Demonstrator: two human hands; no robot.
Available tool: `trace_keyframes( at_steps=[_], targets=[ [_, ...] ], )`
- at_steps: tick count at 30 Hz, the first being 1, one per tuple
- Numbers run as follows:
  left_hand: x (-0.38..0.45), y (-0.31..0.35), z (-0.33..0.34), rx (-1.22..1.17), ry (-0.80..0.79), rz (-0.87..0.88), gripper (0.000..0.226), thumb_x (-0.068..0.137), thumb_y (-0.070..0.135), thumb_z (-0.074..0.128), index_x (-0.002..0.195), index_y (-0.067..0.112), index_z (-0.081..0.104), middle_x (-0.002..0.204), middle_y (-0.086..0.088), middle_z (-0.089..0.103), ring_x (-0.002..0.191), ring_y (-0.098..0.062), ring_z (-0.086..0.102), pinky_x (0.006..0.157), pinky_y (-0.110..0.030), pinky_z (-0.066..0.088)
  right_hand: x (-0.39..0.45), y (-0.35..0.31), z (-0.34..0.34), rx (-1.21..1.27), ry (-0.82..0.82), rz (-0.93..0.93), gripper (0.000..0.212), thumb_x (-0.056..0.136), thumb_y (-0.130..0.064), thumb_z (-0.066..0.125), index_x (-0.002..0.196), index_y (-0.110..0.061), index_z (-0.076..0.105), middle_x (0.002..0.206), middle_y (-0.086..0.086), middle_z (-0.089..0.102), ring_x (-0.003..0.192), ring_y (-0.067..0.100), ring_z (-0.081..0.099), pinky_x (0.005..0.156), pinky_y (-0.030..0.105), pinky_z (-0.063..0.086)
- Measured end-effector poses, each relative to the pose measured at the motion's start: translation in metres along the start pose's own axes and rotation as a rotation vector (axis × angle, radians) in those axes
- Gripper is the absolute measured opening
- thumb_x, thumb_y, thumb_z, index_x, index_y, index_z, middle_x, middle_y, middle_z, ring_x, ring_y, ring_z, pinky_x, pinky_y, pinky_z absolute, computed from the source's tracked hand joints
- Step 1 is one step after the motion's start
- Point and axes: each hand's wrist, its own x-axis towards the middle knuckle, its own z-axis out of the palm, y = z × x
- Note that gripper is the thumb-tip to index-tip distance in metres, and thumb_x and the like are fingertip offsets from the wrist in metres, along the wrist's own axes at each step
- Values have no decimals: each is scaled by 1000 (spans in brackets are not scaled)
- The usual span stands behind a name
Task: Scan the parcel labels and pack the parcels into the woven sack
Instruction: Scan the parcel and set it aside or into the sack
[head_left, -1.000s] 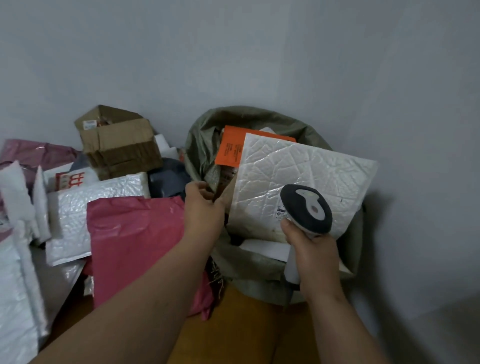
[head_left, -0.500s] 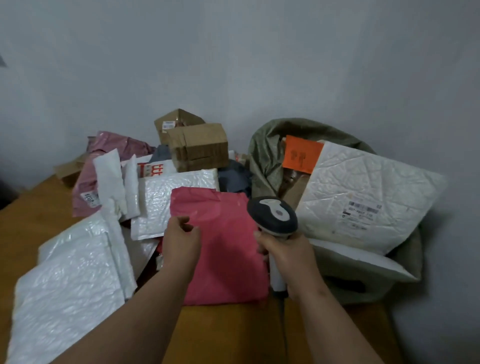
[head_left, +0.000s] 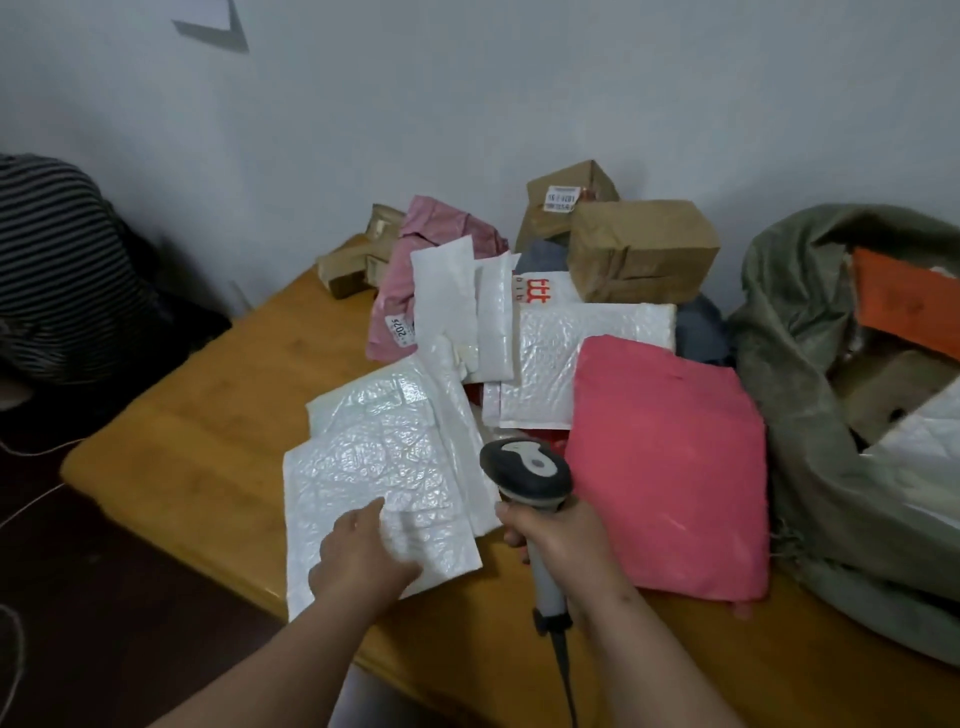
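The head view looks down on a wooden table (head_left: 218, 447) pushed against a pale wall, with a loose pile of parcels spread over its middle and far side. Near the front, the person's left hand (head_left: 363, 556) rests on the nearest white bubble mailer (head_left: 374, 493), its fingers reaching forward over the padded surface; whether they merely touch it or have begun to curl round its edge cannot be told. Just to the right, the right hand (head_left: 561, 540) grips the handle of a grey barcode scanner (head_left: 527, 475), fingers wrapped tightly round it, the scanner's head pointing away over the pile and its cable trailing off the near edge. To the right of the scanner lies a flat pink poly mailer (head_left: 670, 493). Farther off sit more white padded envelopes, a paler pink bag and two brown cardboard boxes (head_left: 639, 249) by the wall. At the far right stands the woven sack (head_left: 789, 374), grey-green, its mouth open, with an orange parcel (head_left: 904, 301) and other packets already showing inside. No label is visible on the mailer's upper face. The step in hand appears to be picking the next parcel: the mailer probably needs lifting and turning to find its label, then holding steady before the scanner, then carrying right into the sack. A striped garment (head_left: 57, 260) shows at the far left.
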Motion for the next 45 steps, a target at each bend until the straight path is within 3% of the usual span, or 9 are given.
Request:
trace_keyframes(
  at_steps=[8, 15, 18, 22, 26, 29, 34, 42, 45],
  targets=[
    [16, -18, 31, 355, -149, 130, 99, 86, 29, 64, 154, 44, -5, 166, 3, -13, 153, -28, -5, 121, -53, 17, 24, 5, 11, -25, -1, -5, 11, 79, -21, 81, 88, -18, 75, 73, -3, 76, 71, 11, 72, 74, 36, 57],
    [42, -32, 20, 107, 92, 186, 34, 95, 20, 41, 120, 38, 55, 127, 7, 59, 113, -18, 56, 93, -40, 49, 33, 9, 17, -44, 12, -6, 12, 80, -22, 79, 87, -13, 74, 69, 0, 73, 71, 16, 70, 73, 35, 56],
    [51, -28, -3, -92, 187, 131, 17, 98, 15, 42, 103, 25, 55, 80, 6, 57, 71, -13, 54, 67, -32, 47, 29, 1, 29, -31, 24, -36, 10, 80, -20, 78, 88, -16, 74, 70, -4, 72, 67, 8, 69, 69, 31, 54],
    [61, -14, -63, -517, 335, 149, 20, 92, 23, 39, 89, 16, 58, 81, -9, 60, 71, -28, 55, 61, -39, 42, 24, -17, 57, 30, 61, -95, 13, 80, -21, 78, 91, -20, 73, 74, -6, 74, 66, 3, 69, 58, 19, 53],
    [64, 4, -140, -1232, 111, -7, 16, 87, 9, 49, 76, 18, 56, 61, -2, 51, 56, -21, 51, 51, -29, 39, 16, -29, 91, 200, 151, -107, 21, 79, -21, 81, 97, -19, 73, 76, -3, 76, 79, 18, 72, 73, 36, 58],
    [61, 2, -182, -1549, -251, 4, 14, 85, 8, 50, 89, 14, 63, 80, -8, 57, 78, -24, 58, 82, -38, 53, 5, -31, 112, 335, 207, -120, 23, 78, -20, 83, 99, -18, 74, 78, -1, 76, 82, 20, 72, 72, 37, 60],
    [39, -6, -201, -1580, -794, 134, 26, 75, 12, 50, 88, 6, 72, 86, -11, 67, 80, -30, 68, 78, -47, 59, -20, -33, 118, 601, 182, -122, 6, 71, -14, 83, 77, -16, 82, 75, 4, 77, 65, 17, 74, 53, 28, 57],
    [15, 9, -190, -1570, -907, 143, 30, 77, 36, 53, 96, 15, 62, 98, -8, 64, 91, -29, 63, 89, -46, 50, -56, -34, 90, 773, -18, -109, 33, 52, -25, 84, 80, -9, 79, 94, 13, 77, 82, 26, 76, 60, 37, 60],
    [7, 16, -180, -1522, -1071, 231, 86, 71, 80, 52, 130, 18, 64, 131, -16, 64, 124, -38, 58, 101, -59, 42, -67, -36, 73, 716, -15, -161, 30, 56, -23, 90, 83, -13, 82, 93, 15, 77, 80, 32, 76, 67, 49, 61]
  ],
)
